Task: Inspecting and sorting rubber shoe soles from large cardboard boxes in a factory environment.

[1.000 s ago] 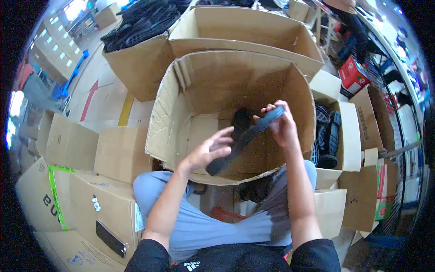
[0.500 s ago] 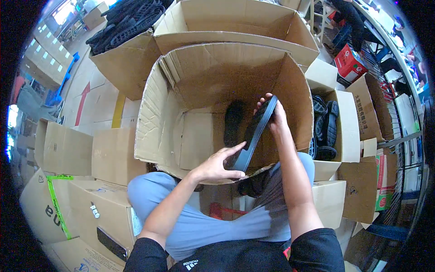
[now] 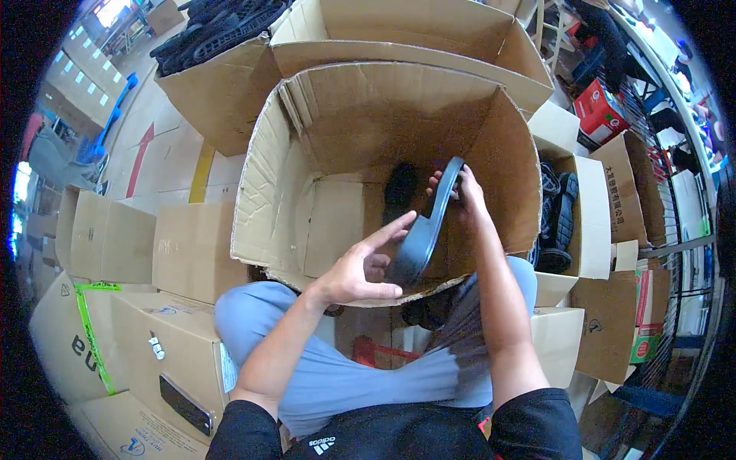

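Note:
A dark shoe sole (image 3: 431, 222) is tilted over the large cardboard box (image 3: 253, 207) between my knees. My right hand (image 3: 465, 190) is closed round its far, narrower end, the fingers partly hidden behind it. Beside the thicker heel end, my left hand (image 3: 360, 268) is open, with thumb and index finger spread wide. Its index fingertip is close to the sole's edge; whether it touches I cannot tell. Deeper in the box lies another black sole (image 3: 400, 192).
Black soles (image 3: 563, 222) fill a smaller carton on the right. More soles (image 3: 222, 31) are heaped at the far left, next to an open carton (image 3: 414, 55). A phone (image 3: 185, 405) lies on a carton at my left. A metal rack (image 3: 675, 299) stands far right.
The sole has turned in my right hand, showing more of its side and heel. My left hand's thumb has come away from the heel end. The view has shifted slightly.

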Motion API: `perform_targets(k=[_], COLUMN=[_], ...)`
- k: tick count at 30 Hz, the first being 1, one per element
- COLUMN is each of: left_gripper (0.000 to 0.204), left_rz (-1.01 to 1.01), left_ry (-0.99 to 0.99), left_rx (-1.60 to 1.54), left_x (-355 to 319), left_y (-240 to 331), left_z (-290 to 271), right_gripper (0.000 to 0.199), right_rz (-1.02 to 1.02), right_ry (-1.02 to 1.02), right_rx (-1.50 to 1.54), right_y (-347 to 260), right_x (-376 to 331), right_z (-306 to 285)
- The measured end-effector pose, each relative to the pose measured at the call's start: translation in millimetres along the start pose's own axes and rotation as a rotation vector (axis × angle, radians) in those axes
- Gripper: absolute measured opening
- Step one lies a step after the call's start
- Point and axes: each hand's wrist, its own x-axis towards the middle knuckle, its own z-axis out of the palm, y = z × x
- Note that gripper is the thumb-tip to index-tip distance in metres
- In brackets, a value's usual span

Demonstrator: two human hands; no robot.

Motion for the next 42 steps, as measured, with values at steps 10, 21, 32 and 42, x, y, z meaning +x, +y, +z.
perform_targets(k=[10, 21, 32, 42], left_gripper=[0.059, 0.068, 0.069, 0.066], left_rz=[0.147, 0.128, 0.263, 0.194], left_ry=[0.55, 0.797, 0.57, 0.547], left_rx=[-0.654, -0.931, -0.675, -0.562], left_x=[-19, -13, -18, -9], left_y=[2, 5, 1, -6], left_z=[-38, -50, -50, -33], right_gripper=[0.033, 0.028, 0.047, 0.025], right_rz=[0.035, 0.179, -0.392, -0.868], right_ry=[-0.194, -0.184, -0.295, 0.154], right_rx=[-0.238, -0.162, 0.129, 0.275], right_y=[7, -16, -112, -217], right_x=[-20, -55, -164, -214], right_z=[35, 52, 52, -119])
